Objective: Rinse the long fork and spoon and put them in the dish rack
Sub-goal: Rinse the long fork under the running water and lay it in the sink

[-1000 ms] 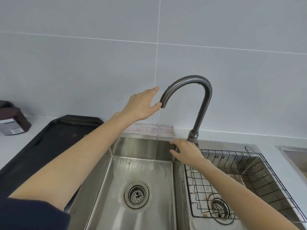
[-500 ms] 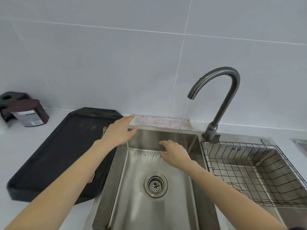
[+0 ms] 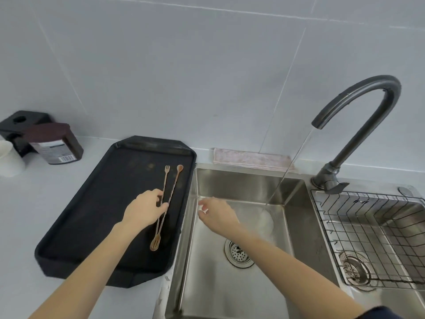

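1. Head view: a black rectangular tray with cut corners lies on the white counter at about 9 o'clock from the stainless steel sink basin.
2. Two thin copper-coloured long utensils lie side by side on the tray's right part, running from 12 toward 6 o'clock: the long fork, tines at 12 o'clock, and the long spoon, small bowl at 12 o'clock. A slotted end shows at their 6 o'clock tips; which utensil it belongs to I cannot tell.
3. The left hand is over the tray, thumb and fingers pinching toward the two stems at mid-length; they touch or nearly touch, and a firm grasp cannot be told.
4. The right hand hovers over the basin's 9 o'clock edge, fingers loosely curled, holding nothing.
5. A dark grey curved faucet stands at 2 o'clock; water runs from it into the basin.
6. A wire dish rack sits in the second basin at 3 o'clock.
7. A pink folded cloth lies behind the basin at 12 o'clock.
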A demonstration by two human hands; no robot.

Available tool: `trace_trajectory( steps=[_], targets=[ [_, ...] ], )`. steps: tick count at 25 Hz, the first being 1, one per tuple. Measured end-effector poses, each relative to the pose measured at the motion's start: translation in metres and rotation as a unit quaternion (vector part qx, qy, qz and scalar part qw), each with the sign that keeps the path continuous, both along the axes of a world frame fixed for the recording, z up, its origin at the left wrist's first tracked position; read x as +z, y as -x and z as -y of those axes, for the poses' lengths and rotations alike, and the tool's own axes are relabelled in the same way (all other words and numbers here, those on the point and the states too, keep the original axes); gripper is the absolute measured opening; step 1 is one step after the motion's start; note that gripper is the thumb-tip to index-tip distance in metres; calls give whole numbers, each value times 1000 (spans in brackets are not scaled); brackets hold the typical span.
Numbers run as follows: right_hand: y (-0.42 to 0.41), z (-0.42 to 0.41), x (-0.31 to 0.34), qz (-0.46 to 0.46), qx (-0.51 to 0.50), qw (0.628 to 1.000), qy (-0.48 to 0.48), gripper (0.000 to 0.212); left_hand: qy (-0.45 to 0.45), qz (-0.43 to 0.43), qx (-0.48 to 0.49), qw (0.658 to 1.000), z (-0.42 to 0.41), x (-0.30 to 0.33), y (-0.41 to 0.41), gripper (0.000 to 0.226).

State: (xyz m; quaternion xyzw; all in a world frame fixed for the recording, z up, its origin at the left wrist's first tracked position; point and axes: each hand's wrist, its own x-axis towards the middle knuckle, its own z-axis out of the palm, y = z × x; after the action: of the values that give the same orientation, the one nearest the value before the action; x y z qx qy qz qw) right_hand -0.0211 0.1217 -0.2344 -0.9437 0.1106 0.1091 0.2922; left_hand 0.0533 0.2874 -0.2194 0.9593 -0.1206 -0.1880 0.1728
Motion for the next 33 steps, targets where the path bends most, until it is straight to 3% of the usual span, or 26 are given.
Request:
trace_trajectory(
  steps=[7,18,22,27,33],
  targets=[
    [-54,-46,-21,-32,-20,998,-41,27,4,-21,19,1000,-10,-39,-16,26],
    [-78,-65,-36,-110,-78,991,-6,26,-31,10,52,998,0,-55,-12,23],
    [-73,-56,-33,-108,-139,966,-189,24,22,-1,85,996,0,-44,-7,20],
    [-50,-35,-11,-78,-257,864,-426,24,83,-8,82,993,14,-23,9,20],
    [-7,26,3,-34,-299,825,-479,9,164,-69,55,982,61,-8,50,20]
  ],
)
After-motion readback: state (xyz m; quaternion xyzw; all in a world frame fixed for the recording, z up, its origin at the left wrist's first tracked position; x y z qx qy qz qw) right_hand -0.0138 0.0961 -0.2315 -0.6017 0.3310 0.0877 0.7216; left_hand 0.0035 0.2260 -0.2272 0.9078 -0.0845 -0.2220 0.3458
